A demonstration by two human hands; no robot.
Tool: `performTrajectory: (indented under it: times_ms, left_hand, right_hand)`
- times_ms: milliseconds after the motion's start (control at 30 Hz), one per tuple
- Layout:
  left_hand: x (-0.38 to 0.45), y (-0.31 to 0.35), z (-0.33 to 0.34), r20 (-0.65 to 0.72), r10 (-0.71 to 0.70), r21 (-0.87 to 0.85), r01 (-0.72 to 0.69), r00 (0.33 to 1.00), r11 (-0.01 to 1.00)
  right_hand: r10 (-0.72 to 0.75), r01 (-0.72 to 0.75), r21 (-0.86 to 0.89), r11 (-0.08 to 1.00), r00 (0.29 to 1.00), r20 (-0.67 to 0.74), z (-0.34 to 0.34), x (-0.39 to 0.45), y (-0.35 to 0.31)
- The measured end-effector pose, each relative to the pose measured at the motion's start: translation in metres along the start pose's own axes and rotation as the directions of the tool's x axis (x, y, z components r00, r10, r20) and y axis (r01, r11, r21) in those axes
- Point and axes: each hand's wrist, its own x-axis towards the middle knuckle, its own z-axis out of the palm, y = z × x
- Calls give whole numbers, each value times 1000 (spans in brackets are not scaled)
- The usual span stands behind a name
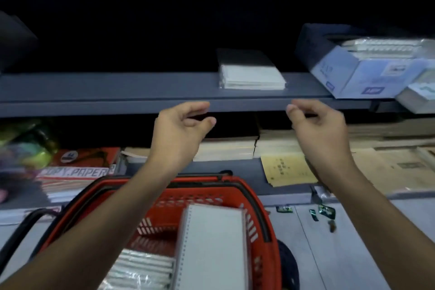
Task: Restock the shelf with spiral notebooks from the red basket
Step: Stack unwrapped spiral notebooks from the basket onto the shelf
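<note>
**Operator:** While both hands hover at the shelf edge, what is the grip status?

**Technician:** Left hand (181,125) and right hand (320,122) are each half curled, thumb and fingers apart, holding nothing. Just beyond and between them, a small stack of wrapped notebooks (251,75) lies flat on the grey shelf (117,85).

**Operator:** Location of remaining stock?

**Technician:** Below both hands, nearer the body, inside the red basket (266,198). One spiral notebook (214,242) leans upright there, binding holes along its left edge. Under the left forearm, further wrapped notebook packs (146,271) lie flat.

**Operator:** Handling characteristics?

**Technician:** Judged light and fairly stiff across the cover, though single copies may flex. The clear wrap looks slick, so a pinch on the film alone could slip. Recommended hold: thumb on one cover, fingers on the other, along a long edge. Two hands on opposite edges suit a thicker bundle.

**Operator:** Clearance?

**Technician:** Right of the right hand, an open blue-and-white carton (353,70) overhangs the shelf edge. Free shelf lies beyond the left hand.
</note>
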Motion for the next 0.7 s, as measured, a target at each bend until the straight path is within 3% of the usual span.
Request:
performTrajectory:
  times_ms: [133, 233, 300, 400, 500, 700]
  left_hand:
    - [-63, -42, -14, 98, -136, 35, 133, 986, 990]
    - [-110, -84, -24, 198, -356, 72, 349, 913, 934]
    - [-140, -111, -28, 229, -474, 131, 455, 850, 881]
    - [-170, -130, -30, 224, -554, 388, 448, 802, 805]
    - [-180, -129, -25, 293, -613, 507, 424, 734, 750]
    - [-185, -133, -19, 294, -535, 677, 223, 792, 701]
  right_hand:
    - [131, -71, -217, 974, 952, 275, -4, -85, 6]
    - [348, -134, -399, 907, 772, 531, 12, -136, 29]
    - [387, -92, -454, 886, 687, 615, 26, -162, 49]
    - [442, -13, -554, 832, 620, 648, 41, -189, 74]
    - [499, -20, -607, 794, 592, 633, 51, -199, 88]
    - [550, -116, -617, 778, 602, 579, 65, -193, 94]
